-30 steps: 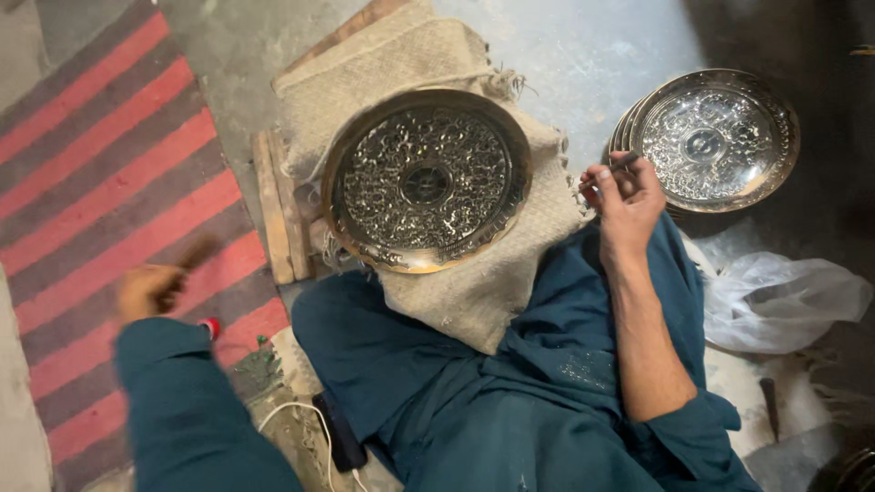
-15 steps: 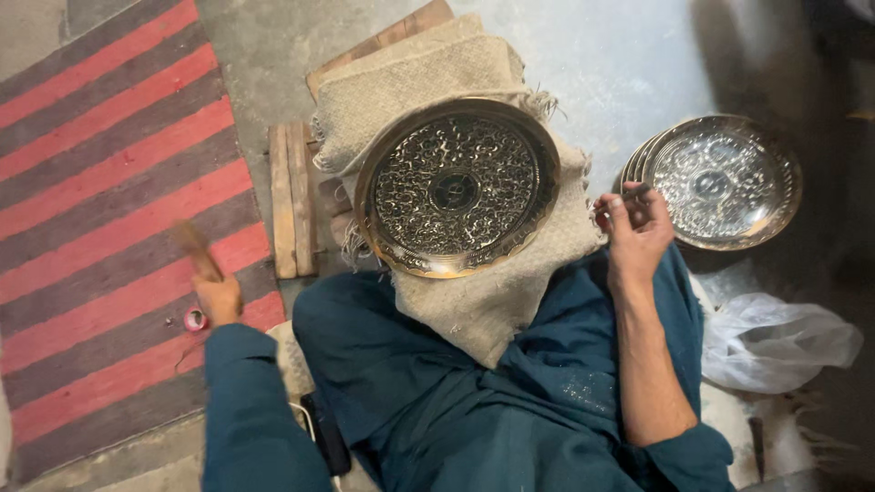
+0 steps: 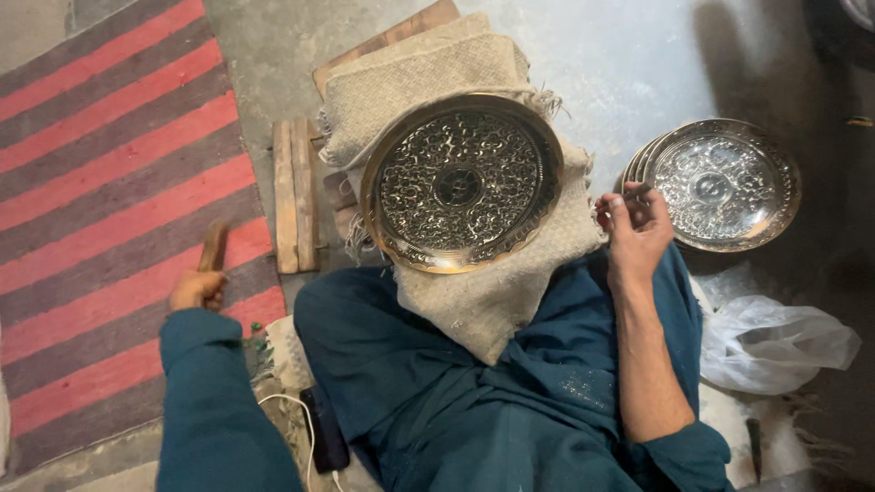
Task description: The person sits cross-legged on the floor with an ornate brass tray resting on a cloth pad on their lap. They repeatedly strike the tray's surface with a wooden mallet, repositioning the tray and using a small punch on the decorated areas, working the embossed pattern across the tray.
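On our lap, over a folded burlap pad (image 3: pixel 492 282), lies the engraved tray (image 3: pixel 462 181), tilted a little toward us. Its whole face looks worked: dense scrolls around a central medallion, plain rim. We judge the pattern largely done, though we cannot tell at this range whether any patch is unfinished. To the right, on the concrete floor, a stack of trays (image 3: pixel 720 182) sits apart from the lap piece; their top face is patterned too.

Neither hand is on the tray. Our left hand (image 3: pixel 196 290) is out over the striped mat (image 3: pixel 100 210), fist closed round a wooden handle (image 3: pixel 213 246); the tool's head is hidden, likely a mallet. Our right hand (image 3: pixel 636 223) hovers between the tray's rim and the stack, fingers curled and pinched on something thin and dark, too small to name.

Two wooden slats (image 3: pixel 295 196) lie beside the pad.
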Motion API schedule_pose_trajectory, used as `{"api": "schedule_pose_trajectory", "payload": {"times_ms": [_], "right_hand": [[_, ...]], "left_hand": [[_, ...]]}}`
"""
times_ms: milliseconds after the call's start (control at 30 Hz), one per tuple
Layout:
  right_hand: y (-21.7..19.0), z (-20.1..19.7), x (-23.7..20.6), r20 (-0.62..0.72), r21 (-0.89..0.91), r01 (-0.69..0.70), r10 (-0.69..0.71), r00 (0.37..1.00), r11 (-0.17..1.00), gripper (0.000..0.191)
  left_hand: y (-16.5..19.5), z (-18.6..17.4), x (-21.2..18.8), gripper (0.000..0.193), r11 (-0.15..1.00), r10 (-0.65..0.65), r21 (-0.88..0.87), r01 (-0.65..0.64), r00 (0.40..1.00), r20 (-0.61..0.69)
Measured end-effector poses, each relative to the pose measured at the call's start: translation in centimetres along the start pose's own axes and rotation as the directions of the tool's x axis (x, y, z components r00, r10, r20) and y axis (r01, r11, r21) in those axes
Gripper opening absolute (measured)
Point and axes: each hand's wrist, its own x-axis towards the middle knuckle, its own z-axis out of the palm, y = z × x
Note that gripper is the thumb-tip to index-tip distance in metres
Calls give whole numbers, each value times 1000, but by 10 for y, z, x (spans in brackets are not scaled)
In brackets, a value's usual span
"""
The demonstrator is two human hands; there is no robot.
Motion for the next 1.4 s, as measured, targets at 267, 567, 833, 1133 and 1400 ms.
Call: {"api": "schedule_pose_trajectory", "payload": {"times_ms": [267, 567, 833, 1133, 1400], "right_hand": [[6, -4, 3, -16, -23, -1, 1, 1000, 1000, 22], [22, -24, 3, -165, 116, 173, -153, 974, 978, 21], [-4, -25, -34, 241, -51, 116, -101, 965, 992, 28], [29, 16, -45, 497, -128, 53, 18, 868, 990, 34], [45, 34, -47, 454, -157, 178, -89, 886, 971, 33]], "left_hand": [[106, -59, -9, 22, 615, 491, -782, -104, 826, 276], [152, -51, -32, 19, 436, 512, -805, -403, 846, -146], [41, 42, -97, 19, 433, 480, -714, -550, 811, -334], [-70, 117, -146, 36, 772, 335, -629, -93, 900, 278], [-51, 113, -149, 62, 618, 551, -641, -455, 832, -60]]}}
